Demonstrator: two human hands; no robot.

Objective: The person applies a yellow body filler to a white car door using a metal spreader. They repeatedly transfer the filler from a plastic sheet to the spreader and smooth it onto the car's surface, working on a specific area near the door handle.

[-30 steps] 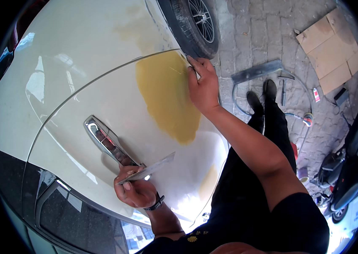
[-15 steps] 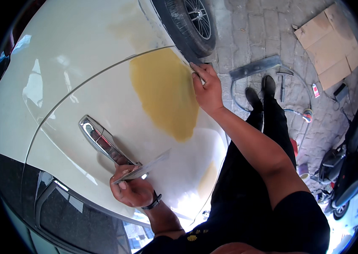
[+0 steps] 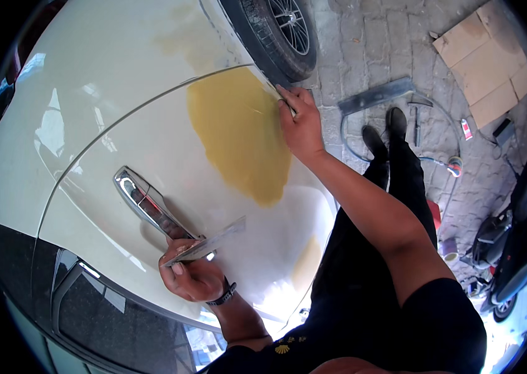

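My left hand [image 3: 192,274] is closed around a thin, flat grey scraper [image 3: 210,245], held nearly edge-on beside the chrome door handle [image 3: 151,202]. It wears a dark wristband. A broad patch of yellow body filler [image 3: 238,137] covers part of the pale car door [image 3: 132,143]. At the patch's outer edge, by the wheel, my right hand [image 3: 303,128] is pinched against the panel's rim. Its thumb and forefinger press together on something thin, mostly hidden by the fingers. A smaller yellowish patch [image 3: 307,262] shows lower on the door.
The car wheel [image 3: 282,37] is past my right hand. On the paving lie a long dark strip [image 3: 375,96], a hammer [image 3: 418,124], a hose, a red-and-white tube [image 3: 466,129], a small sanding tool [image 3: 455,166] and flattened cardboard [image 3: 488,62]. A dark scooter [image 3: 516,249] stands at right.
My right hand has shifted slightly up and left along the panel's edge. My left hand with the scraper has moved barely, and the whole view has drifted a little.
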